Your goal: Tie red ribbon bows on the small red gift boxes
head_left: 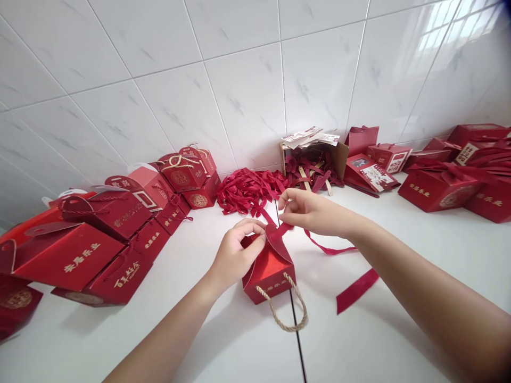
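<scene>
A small red gift box (271, 266) stands on the white table in front of me, its top flaps folded together. From its near side hangs a gold rope handle (305, 311). My left hand (239, 250) pinches the top flaps at the left, thumb and forefinger closed on the box. At the right of the flaps, my right hand (307, 213) has its fingers closed on a red ribbon (282, 232) at the box top. The ribbon's loose length trails over the table, passes under my right forearm and ends at the right.
A pile of red ribbons (251, 189) lies behind the box. An open carton (339, 159) beside it holds dark red straps and printed cards. Finished-looking red boxes (99, 218) are stacked at the left; more red boxes (441, 183) stand at the right, by the tiled wall.
</scene>
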Demonstrator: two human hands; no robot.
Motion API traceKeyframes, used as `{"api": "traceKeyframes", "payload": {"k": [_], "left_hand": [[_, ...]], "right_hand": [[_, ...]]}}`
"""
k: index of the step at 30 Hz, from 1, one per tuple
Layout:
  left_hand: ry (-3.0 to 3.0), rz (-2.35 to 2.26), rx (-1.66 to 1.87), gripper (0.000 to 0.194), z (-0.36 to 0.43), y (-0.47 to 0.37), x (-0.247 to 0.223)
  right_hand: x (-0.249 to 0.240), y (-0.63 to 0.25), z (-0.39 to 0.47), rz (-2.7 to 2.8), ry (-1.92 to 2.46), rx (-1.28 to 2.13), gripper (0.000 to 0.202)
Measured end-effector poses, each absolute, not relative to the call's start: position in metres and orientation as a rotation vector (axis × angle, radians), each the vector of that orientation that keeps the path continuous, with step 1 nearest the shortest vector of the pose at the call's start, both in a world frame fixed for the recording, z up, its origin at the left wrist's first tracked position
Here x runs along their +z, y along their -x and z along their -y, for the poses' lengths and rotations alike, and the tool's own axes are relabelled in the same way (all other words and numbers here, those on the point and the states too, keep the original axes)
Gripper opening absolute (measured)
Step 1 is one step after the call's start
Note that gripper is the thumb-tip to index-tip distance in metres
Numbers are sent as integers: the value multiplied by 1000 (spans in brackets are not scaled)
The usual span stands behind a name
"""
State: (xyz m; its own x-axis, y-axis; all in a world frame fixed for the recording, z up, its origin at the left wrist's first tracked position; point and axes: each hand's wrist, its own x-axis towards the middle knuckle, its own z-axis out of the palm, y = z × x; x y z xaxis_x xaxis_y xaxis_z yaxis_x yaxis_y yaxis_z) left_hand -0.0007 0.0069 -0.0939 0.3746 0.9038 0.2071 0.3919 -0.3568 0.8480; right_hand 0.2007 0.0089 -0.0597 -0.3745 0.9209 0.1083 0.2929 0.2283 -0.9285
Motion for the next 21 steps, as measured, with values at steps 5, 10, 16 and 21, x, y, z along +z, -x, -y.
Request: {"api": "traceKeyframes", "payload": {"k": [5, 10, 16, 21], "left_hand": [[-1578, -977, 1107, 13, -12, 7, -94], [-1291, -788, 1286, 16, -16, 18, -88], [-1205, -684, 1431, 19, -6, 37, -64], [-1152, -417, 1684, 11, 6, 48, -42]], "right_hand": [[-54, -203, -14, 1249, 879, 1164, 43], [-46, -208, -8, 1020, 566, 1482, 40], [-44, -206, 0, 1072, 613, 1408, 42], [-43, -204, 4, 1085, 560, 1404, 47]]}}
